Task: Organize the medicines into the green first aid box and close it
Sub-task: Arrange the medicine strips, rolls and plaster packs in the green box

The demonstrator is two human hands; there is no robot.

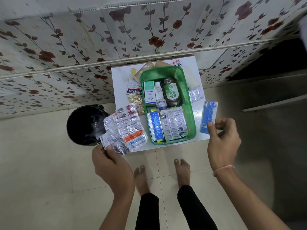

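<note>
The green first aid box lies open on a small white table. Inside it are an Optibex carton, a white tube, a brown Dettol bottle and silver and blue tablet strips. My right hand pinches a blue tablet strip just right of the box. My left hand grips the near corner of a bunch of silver tablet strips left of the box. More strips, gold foil tablets and a plaster pack lie on the table's left side.
A black bin with a liner stands on the floor left of the table. A silver strip and white gauze lie right of the box. Bandage rolls sit behind it. A flowered wall rises behind the table. My bare feet stand on tiles below.
</note>
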